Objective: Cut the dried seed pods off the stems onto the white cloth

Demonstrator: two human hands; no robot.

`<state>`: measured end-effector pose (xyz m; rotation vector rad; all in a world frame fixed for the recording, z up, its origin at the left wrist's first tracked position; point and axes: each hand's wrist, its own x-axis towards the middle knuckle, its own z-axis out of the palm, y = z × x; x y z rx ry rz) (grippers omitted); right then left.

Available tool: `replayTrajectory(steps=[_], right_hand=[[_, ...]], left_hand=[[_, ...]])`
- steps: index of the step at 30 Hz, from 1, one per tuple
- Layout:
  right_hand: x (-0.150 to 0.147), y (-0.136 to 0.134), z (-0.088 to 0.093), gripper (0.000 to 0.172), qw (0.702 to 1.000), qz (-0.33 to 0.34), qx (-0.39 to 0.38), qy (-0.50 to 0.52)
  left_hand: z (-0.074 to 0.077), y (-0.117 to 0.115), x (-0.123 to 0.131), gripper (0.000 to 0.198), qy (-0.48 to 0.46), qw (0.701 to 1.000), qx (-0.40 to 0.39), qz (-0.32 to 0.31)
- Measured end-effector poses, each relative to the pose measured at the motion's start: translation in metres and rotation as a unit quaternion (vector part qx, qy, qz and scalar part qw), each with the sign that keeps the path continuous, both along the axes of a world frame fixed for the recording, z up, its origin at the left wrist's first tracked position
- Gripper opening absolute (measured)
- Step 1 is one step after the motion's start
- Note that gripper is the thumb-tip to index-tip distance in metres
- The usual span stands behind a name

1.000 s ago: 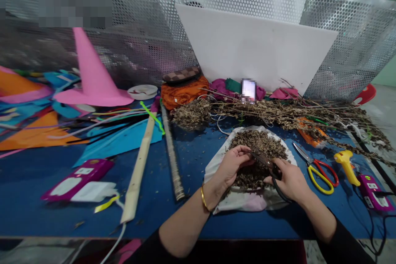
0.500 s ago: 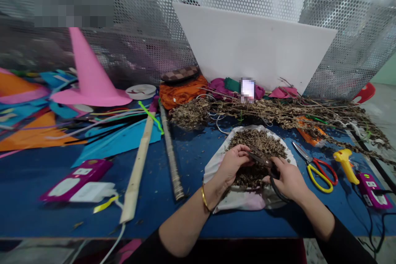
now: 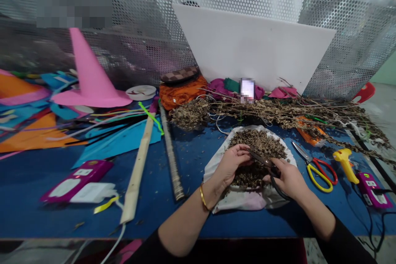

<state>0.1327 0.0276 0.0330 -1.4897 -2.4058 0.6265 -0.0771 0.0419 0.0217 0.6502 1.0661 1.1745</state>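
My right hand (image 3: 286,177) is wrapped round the handles of dark scissors (image 3: 262,159), whose blades point up and left toward my other hand. My left hand (image 3: 233,163) has its fingers pinched together at the blade tips; what they grip is too small to make out. Both hands are over a heap of dry brown plant bits (image 3: 258,142), which lies on a white cloth (image 3: 216,159). A gold bangle circles my left wrist.
Red and yellow scissors (image 3: 315,165), a yellow glue gun (image 3: 345,164) and a purple power strip (image 3: 373,189) lie right. Dried stems (image 3: 278,111) stretch behind. Left are a wooden stick (image 3: 139,165), a ribbed stick (image 3: 171,156) and a pink cone hat (image 3: 89,74).
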Motion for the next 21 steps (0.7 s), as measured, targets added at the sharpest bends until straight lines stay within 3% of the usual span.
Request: replayTrajectory(steps=[9, 14, 21], right_hand=[[-0.0019, -0.0027, -0.0031, 0.053, 0.998, -0.008, 0.038, -0.043], [-0.0021, -0.0026, -0.0041, 0.045, 1.000, 0.003, 0.008, -0.016], [0.0033, 0.0010, -0.0009, 0.053, 0.998, -0.059, 0.030, 0.002]], left_hand=[[0.0007, -0.0017, 0.0020, 0.038, 0.024, 1.000, 0.002, -0.012], [-0.0009, -0.0020, 0.0019, 0.038, 0.016, 1.000, 0.006, -0.014], [-0.0020, 0.0030, -0.0044, 0.032, -0.045, 0.998, -0.008, 0.053]])
